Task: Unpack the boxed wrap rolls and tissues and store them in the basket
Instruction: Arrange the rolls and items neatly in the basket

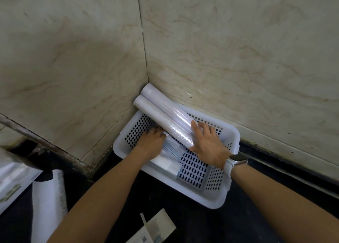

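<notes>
A white perforated plastic basket [216, 198] sits on the dark counter, pushed into the corner of the marble walls. Two white wrap rolls [165, 110] lie side by side in it, their far ends sticking out over the rim into the corner. My right hand [207, 143], with a white watch on its wrist, rests flat on the near end of the rolls. My left hand [151, 142] is inside the basket, gripping the far end of a flat white tissue pack [168, 162] that lies on the basket floor beside the rolls.
Opened white cartons [47, 202] lie on the counter at the lower left. Another torn box flap [157, 226] lies at the bottom centre. Marble walls close the basket in at the back and left. A metal ledge [42, 143] runs along the left wall.
</notes>
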